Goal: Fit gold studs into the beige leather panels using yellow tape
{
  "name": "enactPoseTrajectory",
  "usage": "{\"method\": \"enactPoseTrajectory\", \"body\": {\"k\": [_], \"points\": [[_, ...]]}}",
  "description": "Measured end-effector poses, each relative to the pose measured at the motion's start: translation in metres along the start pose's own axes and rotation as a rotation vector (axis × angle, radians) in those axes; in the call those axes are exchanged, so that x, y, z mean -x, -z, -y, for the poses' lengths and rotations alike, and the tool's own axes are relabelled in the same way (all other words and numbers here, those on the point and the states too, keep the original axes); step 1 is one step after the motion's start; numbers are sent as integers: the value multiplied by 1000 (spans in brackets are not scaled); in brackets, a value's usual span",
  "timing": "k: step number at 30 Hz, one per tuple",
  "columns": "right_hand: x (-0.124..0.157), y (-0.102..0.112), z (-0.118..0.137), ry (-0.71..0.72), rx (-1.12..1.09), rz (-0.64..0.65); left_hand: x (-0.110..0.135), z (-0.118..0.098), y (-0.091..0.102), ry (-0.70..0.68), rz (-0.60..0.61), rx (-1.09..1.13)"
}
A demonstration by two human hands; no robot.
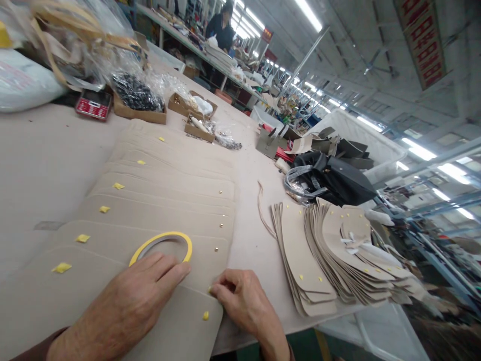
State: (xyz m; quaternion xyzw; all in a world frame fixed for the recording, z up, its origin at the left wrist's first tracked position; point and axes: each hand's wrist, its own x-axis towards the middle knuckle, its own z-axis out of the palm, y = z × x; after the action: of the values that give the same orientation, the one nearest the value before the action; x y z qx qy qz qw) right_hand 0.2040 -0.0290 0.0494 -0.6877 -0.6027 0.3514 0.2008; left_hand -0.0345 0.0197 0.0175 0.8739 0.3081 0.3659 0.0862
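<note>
My left hand rests over the beige panels with its fingers closed on a roll of yellow tape. Thumb and forefinger of my right hand pinch at the panel's right edge, where a small piece of yellow tape shows at the fingertips. Beneath both hands, beige panels lie overlapped in a row running away from me. Yellow tape pieces sit along their left side, and another yellow piece is on the nearest panel. Small metal studs show along the right side of the farther panels.
To the right are fanned stacks of beige panels, with a black bag behind. Cardboard boxes of small parts, a red scale-like device and plastic bags line the back left. A person stands by a far table.
</note>
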Motion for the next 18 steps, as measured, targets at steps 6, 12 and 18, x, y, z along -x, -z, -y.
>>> {"method": "enactPoseTrajectory", "body": {"k": [6, 12, 18], "points": [[-1, -5, 19, 377, -178, -310, -6, -4, 10, -16, -43, 123], [-3, -23, 35, 735, -95, -356, 2, -6, 1, 7, -67, 2], [-5, -34, 30, 838, 59, -408, 19, -5, -12, 13, -68, 41]]}}
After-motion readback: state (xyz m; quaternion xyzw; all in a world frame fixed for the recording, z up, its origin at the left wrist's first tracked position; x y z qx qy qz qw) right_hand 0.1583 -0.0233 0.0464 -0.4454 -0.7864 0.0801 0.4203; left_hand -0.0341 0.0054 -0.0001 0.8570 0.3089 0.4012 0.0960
